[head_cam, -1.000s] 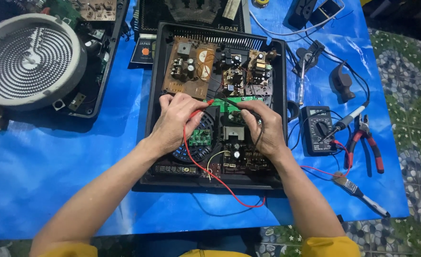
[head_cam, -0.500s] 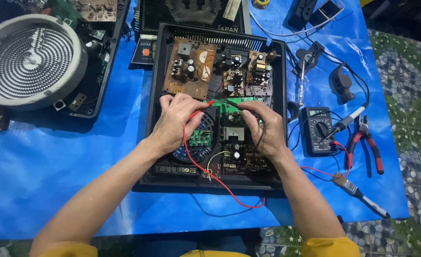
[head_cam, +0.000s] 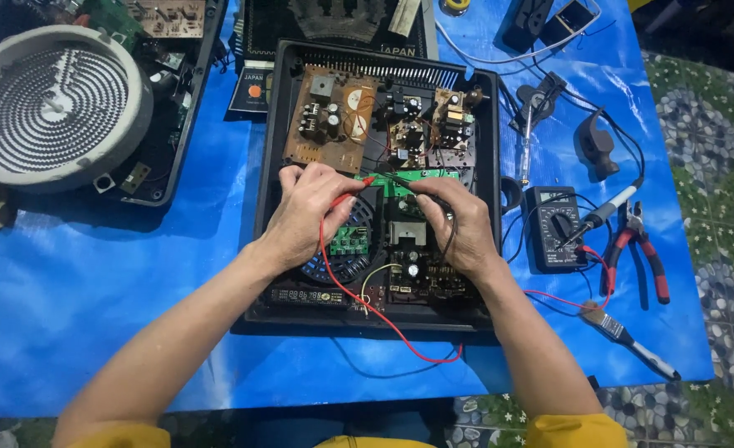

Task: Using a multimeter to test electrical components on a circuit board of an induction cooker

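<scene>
Two hands: left point(head_cam: 304, 214) pinching red probe point(head_cam: 352, 192) | right point(head_cam: 456, 228) pinching black probe point(head_cam: 396, 178) | inside open casing point(head_cam: 260, 207)

Round heating coil point(head_cam: 51, 104), red-handled pliers point(head_cam: 642, 253)

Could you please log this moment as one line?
left hand: holds red probe | right hand: holds black probe | tips: green board | multimeter: right

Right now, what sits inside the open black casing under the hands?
Inside the black casing: brown circuit board, green board, round black fan. Both hands, left and right, cover the probe contact points.
</scene>
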